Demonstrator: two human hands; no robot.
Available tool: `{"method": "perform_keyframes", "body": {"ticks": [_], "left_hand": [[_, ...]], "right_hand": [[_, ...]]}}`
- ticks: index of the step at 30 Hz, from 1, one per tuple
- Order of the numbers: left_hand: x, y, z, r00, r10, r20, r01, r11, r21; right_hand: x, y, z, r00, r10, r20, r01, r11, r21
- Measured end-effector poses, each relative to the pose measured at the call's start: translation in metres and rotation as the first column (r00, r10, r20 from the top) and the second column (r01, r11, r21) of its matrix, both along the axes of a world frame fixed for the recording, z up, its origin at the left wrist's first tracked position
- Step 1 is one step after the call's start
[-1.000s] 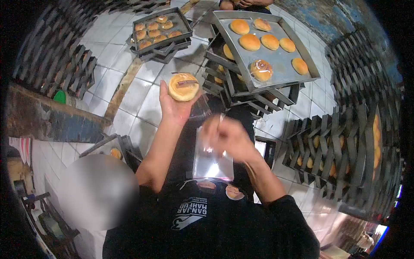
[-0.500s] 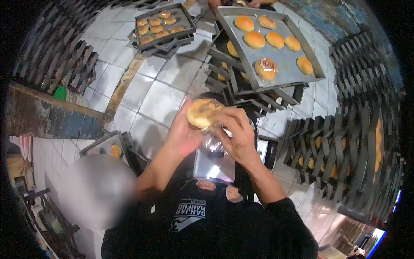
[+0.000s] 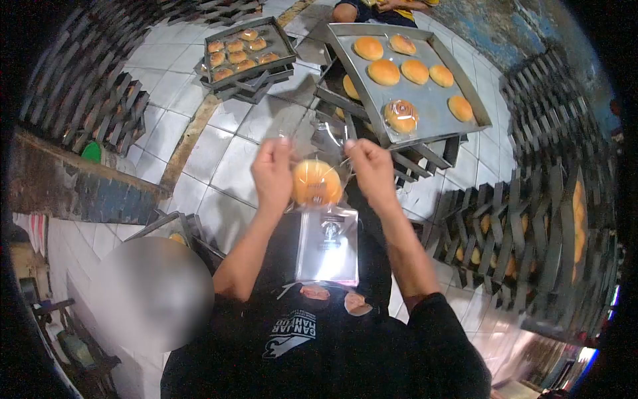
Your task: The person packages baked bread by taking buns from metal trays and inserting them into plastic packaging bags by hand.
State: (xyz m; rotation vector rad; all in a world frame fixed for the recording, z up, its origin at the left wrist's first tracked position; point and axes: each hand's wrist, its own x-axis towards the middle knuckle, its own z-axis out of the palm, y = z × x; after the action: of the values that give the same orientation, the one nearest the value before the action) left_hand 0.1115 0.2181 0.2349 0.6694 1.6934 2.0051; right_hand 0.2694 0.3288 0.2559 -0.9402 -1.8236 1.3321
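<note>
A round golden bun (image 3: 317,183) sits inside a clear printed plastic bag (image 3: 325,143) in front of my chest. My left hand (image 3: 273,174) pinches one upper corner of the bag, and my right hand (image 3: 371,169) pinches the other. The bag's open end stretches between them, above the bun. Just below the bun, a stack of clear plastic bags (image 3: 328,246) with dark print lies on my lap.
Ahead to the right, a metal tray (image 3: 428,110) of buns, one of them wrapped, rests on stacked trays. Wrapped buns fill another tray (image 3: 282,46) at the upper left. Racked trays (image 3: 518,233) stand at the right. A person (image 3: 385,10) sits at the far end.
My hands have moved apart, from cupping the bun to holding the bag's two corners. The bun now hangs lower in the bag, between my hands. The view has shifted slightly.
</note>
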Motion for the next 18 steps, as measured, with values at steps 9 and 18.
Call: {"method": "perform_keyframes", "body": {"ticks": [9,18], "left_hand": [[0.004,-0.064,-0.065,0.929,-0.213,0.303,0.272,0.947,-0.169],[0.04,0.012,-0.004,0.933,-0.354,0.066,0.346,0.932,0.105]], "right_hand": [[0.052,-0.071,-0.077,0.98,0.155,0.129,-0.055,0.821,-0.568],[0.08,0.012,0.04,0.976,-0.182,0.119,0.118,0.904,0.412]]}}
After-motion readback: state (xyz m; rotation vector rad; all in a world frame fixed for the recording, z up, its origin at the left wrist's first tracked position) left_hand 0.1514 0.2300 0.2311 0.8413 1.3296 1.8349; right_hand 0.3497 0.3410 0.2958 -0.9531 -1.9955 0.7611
